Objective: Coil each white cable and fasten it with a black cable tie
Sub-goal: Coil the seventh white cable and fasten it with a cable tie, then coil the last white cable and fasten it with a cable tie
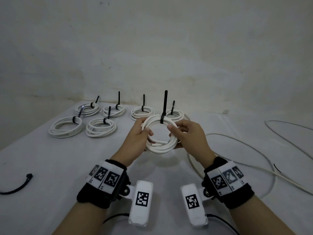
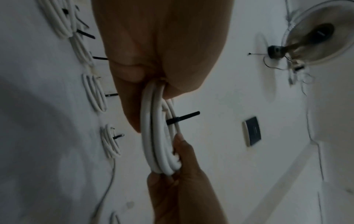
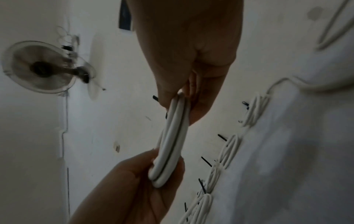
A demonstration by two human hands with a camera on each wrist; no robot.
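A coiled white cable (image 1: 160,146) is held up over the table between both hands. A black cable tie (image 1: 163,119) is wrapped round the top of the coil, its long tail standing straight up. My left hand (image 1: 147,135) grips the coil's left side, thumb on top and fingers curled underneath. My right hand (image 1: 174,136) pinches the right side. In the left wrist view the coil (image 2: 159,141) shows edge-on with the tie (image 2: 182,118) jutting sideways. The right wrist view shows the coil (image 3: 171,136) gripped at both ends.
Several tied white coils (image 1: 101,127) lie on the white table (image 1: 67,167) at the back left and behind my hands. Loose white cable (image 1: 254,150) sprawls across the right side. A spare black tie (image 1: 18,185) lies near the left edge.
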